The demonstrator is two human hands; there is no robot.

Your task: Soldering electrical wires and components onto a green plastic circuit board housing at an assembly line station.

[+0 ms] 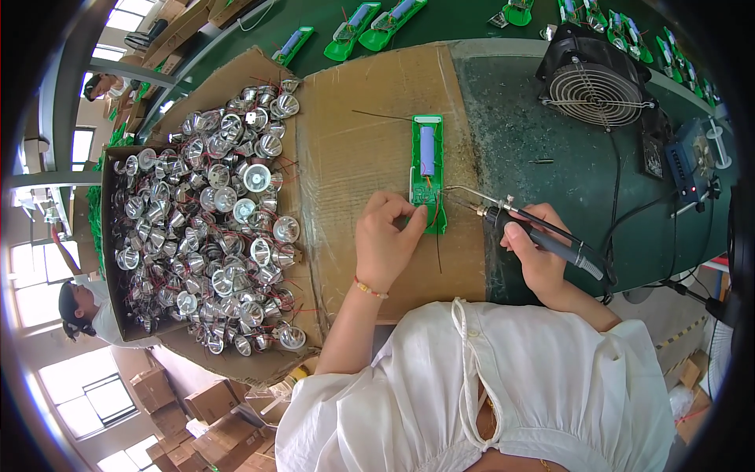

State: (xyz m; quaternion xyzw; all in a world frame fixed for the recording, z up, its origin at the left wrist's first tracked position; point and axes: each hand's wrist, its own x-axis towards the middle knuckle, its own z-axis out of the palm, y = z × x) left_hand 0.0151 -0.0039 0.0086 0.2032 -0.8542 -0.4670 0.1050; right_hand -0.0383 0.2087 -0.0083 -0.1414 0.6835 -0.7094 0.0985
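A green plastic housing (440, 157) lies lengthwise on the cardboard in front of me. In it sit a purple cylindrical battery cell (427, 151) and, nearer to me, a small green circuit board (425, 193) with thin red and black wires. My left hand (385, 238) is at the board's near left side, thumb and forefinger pinched together; what lies between them is hidden. My right hand (539, 250) grips a soldering iron (550, 241) with a thin metal solder-feed tube (480, 193) alongside. The iron and tube point left toward the board; exact contact at the tip is unclear.
A carton (118, 244) heaped with shiny reflector cups (224, 197) stands left. A black fan with a wire guard (594, 94) and a blue soldering station (692, 165) stand right, their cables trailing. More green housings (352, 31) line the far side. Other people are at left.
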